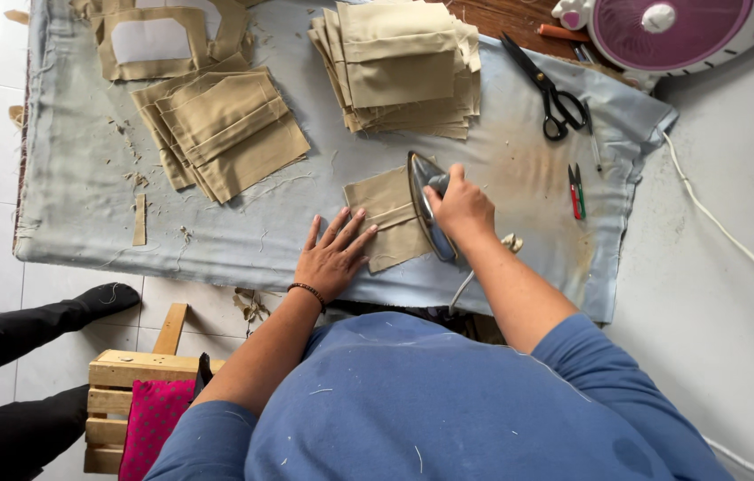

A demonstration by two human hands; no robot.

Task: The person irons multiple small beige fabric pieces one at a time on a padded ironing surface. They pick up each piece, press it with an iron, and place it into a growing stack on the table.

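a silver iron (428,207) rests flat on a folded khaki fabric piece (387,216).

Khaki-tan fabric piece (387,218) at centre frame, under a silver iron (427,207) with a dark handle. Same khaki on the folded stack (403,71) at upper centre and the pile (225,129) at upper left. The bench (83,178) wears a pale grey-blue cover, stained brownish toward the right. Black scissors (548,89) at upper right, beside a pink-and-white fan (671,31). Blue sleeves at the bottom; magenta dotted cloth (152,419) on a pale wooden stool (127,370) at lower left.
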